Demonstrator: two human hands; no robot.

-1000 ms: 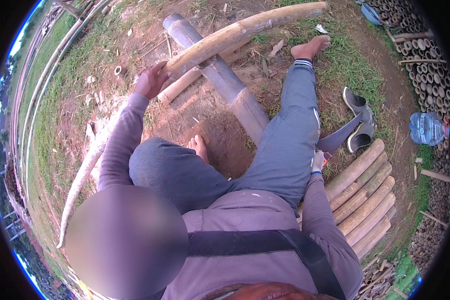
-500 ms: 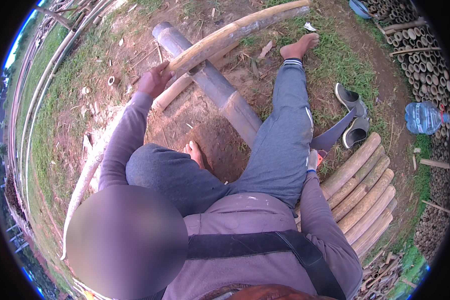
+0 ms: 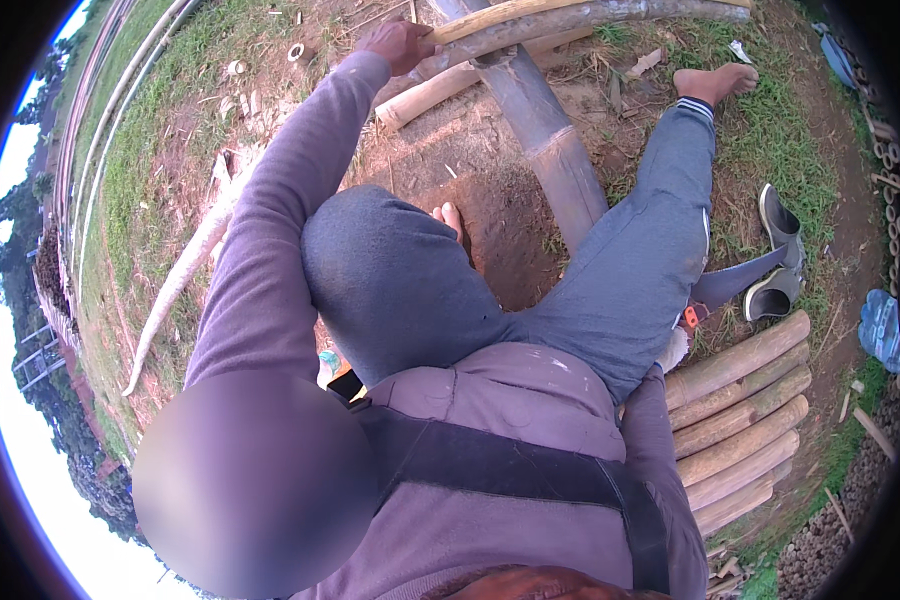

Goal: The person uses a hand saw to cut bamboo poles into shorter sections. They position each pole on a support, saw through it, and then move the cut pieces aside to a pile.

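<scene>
My left hand (image 3: pixel 398 45) reaches forward at the upper part of the view and grips the near end of a long bamboo pole (image 3: pixel 610 12). The pole lies across a thick dark bamboo piece (image 3: pixel 560 150) on the ground. Under it, a shorter tan bamboo piece (image 3: pixel 425 100) also lies crosswise. Beside my right thigh, my gloved right hand (image 3: pixel 673 350) is closed on a handsaw; the fingers are partly hidden. The saw's orange-red handle part (image 3: pixel 690 317) and dark blade (image 3: pixel 735 278) show, with the blade pointing away to the right.
Grey shoes (image 3: pixel 778 255) lie by the blade's end. Several cut bamboo lengths (image 3: pixel 740 410) rest side by side at my right. A blue plastic bottle (image 3: pixel 882 330) is farther right. Long poles (image 3: pixel 120 110) run along the left. My bare right foot (image 3: pixel 715 85) is near the pole.
The view has shifted, so the ground, pole and legs appear farther right and mostly higher. My left hand stays at the pole's end, and my right hand keeps the saw by my thigh.
</scene>
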